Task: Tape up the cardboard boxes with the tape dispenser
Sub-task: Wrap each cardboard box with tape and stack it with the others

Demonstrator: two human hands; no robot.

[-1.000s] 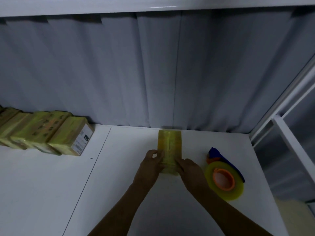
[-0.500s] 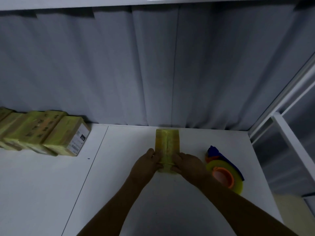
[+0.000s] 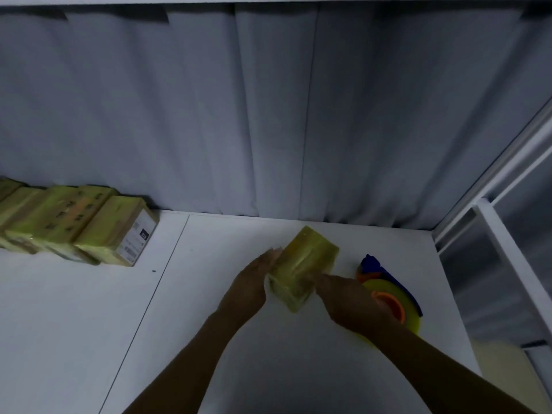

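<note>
Our left hand (image 3: 249,283) lies flat against the taped cardboard box (image 3: 301,270) mid-worktop (image 3: 268,354); our right hand (image 3: 346,300) touches it, grip unclear. The tape dispenser (image 3: 394,303) lies just right. On the far-left boxes (image 3: 59,222), the barcode label (image 3: 137,237) is unreadable.

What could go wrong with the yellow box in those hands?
The box looks tilted, squeezed between the left hand and right hand, so it might slip and drop onto the table. The right arm crosses the tape dispenser, which lies near the table's edge, so it might get bumped off.
</note>
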